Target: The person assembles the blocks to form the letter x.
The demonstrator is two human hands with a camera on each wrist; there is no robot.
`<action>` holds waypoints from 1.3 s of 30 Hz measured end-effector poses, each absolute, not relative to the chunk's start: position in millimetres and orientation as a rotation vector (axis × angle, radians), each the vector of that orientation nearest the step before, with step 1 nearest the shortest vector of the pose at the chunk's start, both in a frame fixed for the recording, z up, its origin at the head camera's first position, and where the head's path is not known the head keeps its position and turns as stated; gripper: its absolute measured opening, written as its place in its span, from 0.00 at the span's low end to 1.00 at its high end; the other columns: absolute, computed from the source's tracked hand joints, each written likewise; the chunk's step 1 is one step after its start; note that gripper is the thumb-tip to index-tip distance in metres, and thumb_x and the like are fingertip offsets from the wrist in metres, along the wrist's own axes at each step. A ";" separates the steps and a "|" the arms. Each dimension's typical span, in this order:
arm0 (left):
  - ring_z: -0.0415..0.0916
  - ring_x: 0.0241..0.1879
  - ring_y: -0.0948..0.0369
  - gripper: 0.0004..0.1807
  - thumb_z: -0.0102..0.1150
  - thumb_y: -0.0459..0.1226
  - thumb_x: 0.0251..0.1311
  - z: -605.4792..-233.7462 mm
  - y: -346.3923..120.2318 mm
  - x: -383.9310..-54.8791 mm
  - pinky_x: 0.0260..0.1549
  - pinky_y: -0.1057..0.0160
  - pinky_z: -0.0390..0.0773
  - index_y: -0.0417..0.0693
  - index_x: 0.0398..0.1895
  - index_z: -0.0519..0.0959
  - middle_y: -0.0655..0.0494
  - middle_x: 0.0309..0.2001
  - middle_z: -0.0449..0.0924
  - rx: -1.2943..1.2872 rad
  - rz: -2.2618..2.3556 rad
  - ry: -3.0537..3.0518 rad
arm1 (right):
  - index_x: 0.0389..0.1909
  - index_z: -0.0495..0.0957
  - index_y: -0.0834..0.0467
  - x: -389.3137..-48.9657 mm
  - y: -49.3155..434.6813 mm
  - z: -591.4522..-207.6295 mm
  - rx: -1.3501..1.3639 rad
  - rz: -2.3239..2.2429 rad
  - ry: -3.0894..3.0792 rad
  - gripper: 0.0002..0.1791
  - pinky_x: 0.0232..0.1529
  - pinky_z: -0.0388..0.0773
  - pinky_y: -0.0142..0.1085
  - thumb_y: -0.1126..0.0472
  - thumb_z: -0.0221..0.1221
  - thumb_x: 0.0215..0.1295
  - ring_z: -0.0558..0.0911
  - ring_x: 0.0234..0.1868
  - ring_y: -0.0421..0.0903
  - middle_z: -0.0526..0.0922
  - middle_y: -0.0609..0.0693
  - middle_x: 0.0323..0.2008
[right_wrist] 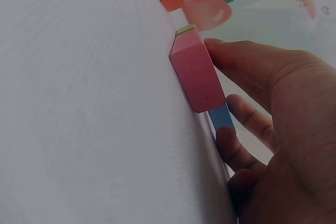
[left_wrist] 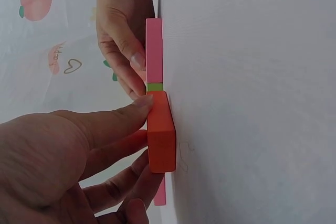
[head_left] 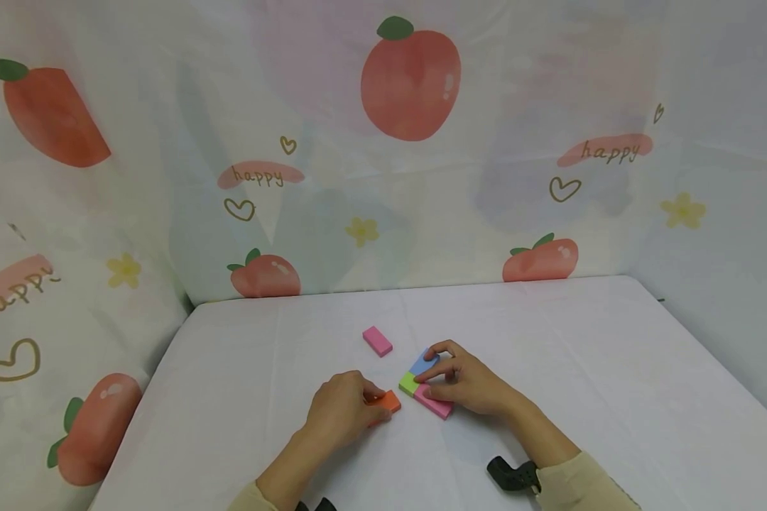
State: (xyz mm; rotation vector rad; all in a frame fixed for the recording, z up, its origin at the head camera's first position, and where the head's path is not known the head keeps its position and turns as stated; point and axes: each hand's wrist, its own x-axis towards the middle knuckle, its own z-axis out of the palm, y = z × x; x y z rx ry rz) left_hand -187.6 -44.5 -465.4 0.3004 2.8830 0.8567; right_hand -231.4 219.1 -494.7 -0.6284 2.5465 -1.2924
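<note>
An orange block (head_left: 388, 402) is pinched between the thumb and fingers of my left hand (head_left: 341, 408), low over the white table. In the left wrist view the orange block (left_wrist: 162, 145) shows its end and overlaps a green one behind it. My right hand (head_left: 476, 380) rests its fingertips on a cornered row of blocks: the thumb touches a pink block (head_left: 436, 403), the index finger is at a small green block (head_left: 409, 384), and another finger is at a blue block (head_left: 424, 363). The right wrist view has the pink block (right_wrist: 197, 77) beside the thumb.
A separate pink block (head_left: 377, 341) lies on the white tabletop (head_left: 262, 369), beyond the left hand. Cloth printed with fruit hangs behind the table (head_left: 415, 213) and along its sides. A black wrist mount (head_left: 513, 474) sits by the right sleeve.
</note>
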 end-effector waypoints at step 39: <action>0.72 0.30 0.64 0.15 0.80 0.47 0.52 -466.9 -35.9 -186.8 0.31 0.63 0.72 0.50 0.40 0.91 0.62 0.31 0.80 0.330 0.906 2.883 | 0.45 0.90 0.37 -232.0 219.0 -497.5 -0.640 -1.287 2.572 0.10 0.56 0.71 0.38 0.49 0.71 0.64 0.72 0.60 0.48 0.72 0.43 0.63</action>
